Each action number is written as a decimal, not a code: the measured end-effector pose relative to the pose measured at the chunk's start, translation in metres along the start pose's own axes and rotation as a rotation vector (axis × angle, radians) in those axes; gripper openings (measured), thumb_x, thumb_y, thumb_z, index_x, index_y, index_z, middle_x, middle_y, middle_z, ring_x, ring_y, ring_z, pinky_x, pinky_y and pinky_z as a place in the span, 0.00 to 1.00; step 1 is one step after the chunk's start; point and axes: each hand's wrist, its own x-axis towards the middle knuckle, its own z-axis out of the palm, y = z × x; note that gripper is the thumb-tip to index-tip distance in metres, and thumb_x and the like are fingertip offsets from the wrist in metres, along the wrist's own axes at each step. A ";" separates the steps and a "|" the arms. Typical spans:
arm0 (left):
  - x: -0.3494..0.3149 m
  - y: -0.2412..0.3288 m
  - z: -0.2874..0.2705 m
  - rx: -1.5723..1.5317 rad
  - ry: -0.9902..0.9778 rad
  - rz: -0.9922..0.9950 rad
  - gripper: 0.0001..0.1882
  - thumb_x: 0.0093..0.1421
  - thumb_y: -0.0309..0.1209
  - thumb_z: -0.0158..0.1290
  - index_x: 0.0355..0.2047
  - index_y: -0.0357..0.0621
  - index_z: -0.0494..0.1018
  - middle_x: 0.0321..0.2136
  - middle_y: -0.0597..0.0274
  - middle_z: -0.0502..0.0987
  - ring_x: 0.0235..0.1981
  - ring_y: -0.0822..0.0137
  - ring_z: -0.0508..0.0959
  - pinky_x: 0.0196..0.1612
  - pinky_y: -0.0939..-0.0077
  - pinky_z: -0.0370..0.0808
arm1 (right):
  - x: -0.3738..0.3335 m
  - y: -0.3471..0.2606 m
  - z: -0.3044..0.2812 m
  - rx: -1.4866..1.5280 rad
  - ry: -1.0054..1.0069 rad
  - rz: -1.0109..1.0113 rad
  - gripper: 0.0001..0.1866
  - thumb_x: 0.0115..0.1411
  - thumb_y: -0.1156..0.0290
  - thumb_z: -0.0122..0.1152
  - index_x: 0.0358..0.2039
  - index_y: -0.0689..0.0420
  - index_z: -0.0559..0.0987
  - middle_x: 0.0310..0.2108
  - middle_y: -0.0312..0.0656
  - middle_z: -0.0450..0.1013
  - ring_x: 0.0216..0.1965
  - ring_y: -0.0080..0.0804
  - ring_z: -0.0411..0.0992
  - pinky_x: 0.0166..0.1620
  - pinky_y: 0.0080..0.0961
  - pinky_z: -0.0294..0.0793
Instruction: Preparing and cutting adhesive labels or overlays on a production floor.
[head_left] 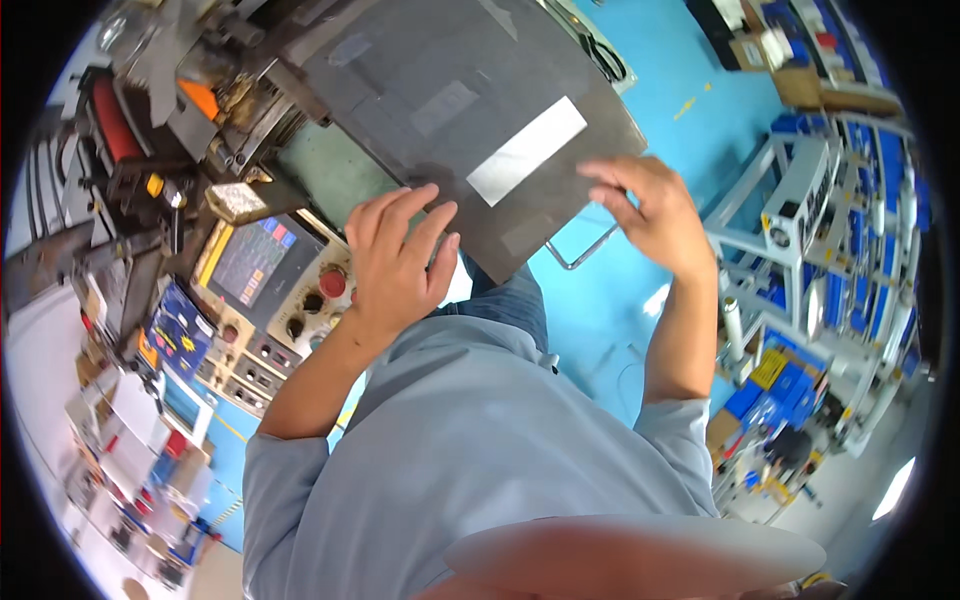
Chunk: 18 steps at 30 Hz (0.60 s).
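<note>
A pale rectangular strip (527,152), white or bright metal, lies slantwise on a dark grey flat board (400,90). My left hand (395,255) is by the board's near left edge, its fingers spread and nothing in them. Whether its fingertips touch the edge I cannot tell. To the right of the strip, my right hand (655,210) hovers by the board's right side. Its fingers are bent toward the strip but apart, with no object visible between them. Neither hand touches the strip.
At left stands a machine control panel (255,265) with a screen and a red button (332,284). Machine parts (215,110) crowd the upper left. A metal bar handle (572,262) juts below the board. Right, a white frame rack (790,215) stands on the blue floor (590,320).
</note>
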 end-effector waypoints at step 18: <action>0.041 0.090 0.074 0.391 0.126 -0.536 0.17 0.49 0.28 0.59 0.42 0.42 0.77 0.48 0.57 0.74 0.50 0.53 0.71 0.55 0.58 0.63 | 0.194 0.203 -0.011 0.368 -0.042 -0.103 0.12 0.61 0.70 0.61 0.44 0.60 0.78 0.35 0.36 0.78 0.35 0.20 0.73 0.41 0.20 0.72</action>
